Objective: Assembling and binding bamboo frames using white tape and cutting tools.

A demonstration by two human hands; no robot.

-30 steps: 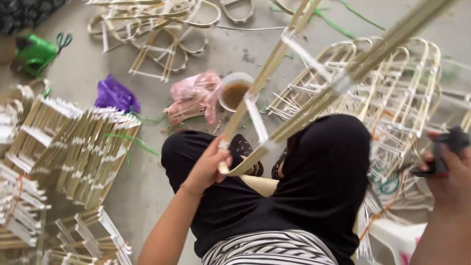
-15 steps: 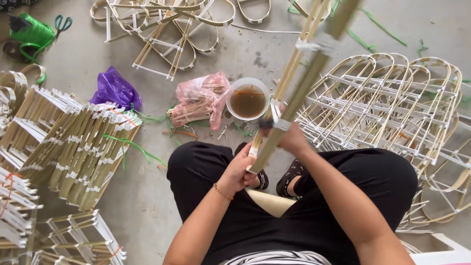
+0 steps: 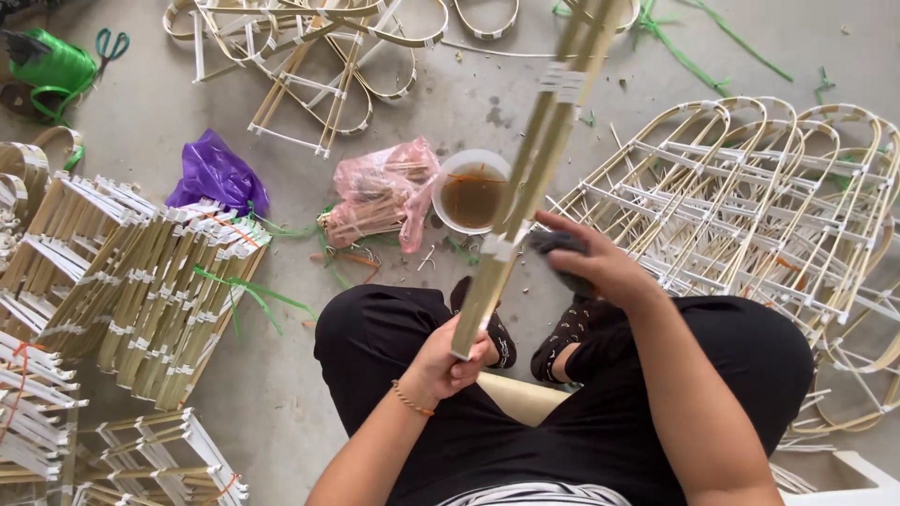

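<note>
My left hand [image 3: 452,360] grips the lower end of a long bundle of bamboo strips [image 3: 536,159] bound with white tape, held upright and slanting away from me. My right hand [image 3: 592,262] is closed around a dark grey cloth [image 3: 559,245] right beside the bundle, near its lower taped joint. A white bowl of brown liquid [image 3: 471,192] stands on the concrete floor just beyond my knees. I sit with black trousers and patterned black shoes [image 3: 565,335] below the hands.
Arched bamboo frames [image 3: 750,201] lie stacked at the right. Taped bamboo ladder pieces [image 3: 141,281] pile at the left. A pink plastic bag [image 3: 380,192], a purple bag [image 3: 214,173], a green string roll [image 3: 52,64] and scissors [image 3: 111,45] lie on the floor.
My right hand slid down from the bundle to its lower right side, with the cloth in it. One second ago it was off at the far right. The view tilted back.
</note>
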